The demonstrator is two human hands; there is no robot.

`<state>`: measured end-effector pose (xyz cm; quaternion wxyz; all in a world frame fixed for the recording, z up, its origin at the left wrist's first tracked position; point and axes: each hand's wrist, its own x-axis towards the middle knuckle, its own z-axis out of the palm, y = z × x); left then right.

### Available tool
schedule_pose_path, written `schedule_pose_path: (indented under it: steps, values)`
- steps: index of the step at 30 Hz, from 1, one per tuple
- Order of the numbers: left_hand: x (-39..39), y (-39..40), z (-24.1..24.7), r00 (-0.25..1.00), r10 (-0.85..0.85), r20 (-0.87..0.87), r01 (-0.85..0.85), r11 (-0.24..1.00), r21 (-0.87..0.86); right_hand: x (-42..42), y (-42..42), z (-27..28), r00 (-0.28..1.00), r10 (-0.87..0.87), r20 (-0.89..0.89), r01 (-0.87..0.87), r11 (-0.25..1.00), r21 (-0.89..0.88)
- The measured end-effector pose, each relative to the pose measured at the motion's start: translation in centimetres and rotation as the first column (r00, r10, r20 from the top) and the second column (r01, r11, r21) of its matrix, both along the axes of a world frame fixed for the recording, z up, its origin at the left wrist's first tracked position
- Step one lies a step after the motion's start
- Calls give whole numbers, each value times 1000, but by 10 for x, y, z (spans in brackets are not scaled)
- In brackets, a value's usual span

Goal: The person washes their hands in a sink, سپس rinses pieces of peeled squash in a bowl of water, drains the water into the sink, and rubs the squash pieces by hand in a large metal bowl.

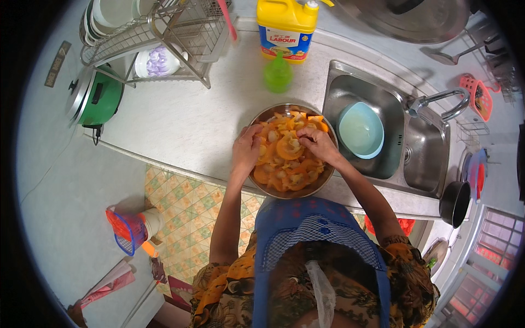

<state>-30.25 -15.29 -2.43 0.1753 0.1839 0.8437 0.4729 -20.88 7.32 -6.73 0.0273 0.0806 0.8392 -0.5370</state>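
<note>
A round stainless steel bowl [294,194] stands at the counter's front edge, filled with orange pieces that look like peel or pumpkin with pale middles [287,176]. My left hand [247,148] is over the bowl's left side, its fingertips at the pieces there. At the upper right part of the heap is my right hand [318,144], its thumb and fingers pinched on the edge of a curved orange piece [289,148]. What the left fingers touch is partly hidden.
Right of the bowl, a steel double sink [371,174] holds a light blue basin [361,130] under a curved tap [455,92]. Behind stand a green bottle [278,76] and a yellow detergent jug [285,37]. A dish rack [151,24] and green electric pot [101,96] are left.
</note>
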Motion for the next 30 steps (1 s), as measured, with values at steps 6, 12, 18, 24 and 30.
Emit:
schedule_pose_path:
  steps: [6,12,18,24,30]
  values:
    - [20,-38,7,941,-145,-307,61,961,-269,8,-23,25,998,43,-33,-27,919,393]
    - [28,-31,4,854,-372,-363,186,871,-455,11,-29,27,987,111,-118,-25,823,567]
    - [10,-14,2,818,-511,-264,298,769,-566,12,-26,28,990,119,-82,-58,847,528]
    - [1,-11,26,841,-508,-187,343,768,-541,14,-24,28,990,43,-136,10,930,366]
    - [-27,-42,43,955,-286,-81,261,937,-234,13,-23,40,998,6,-69,18,944,330]
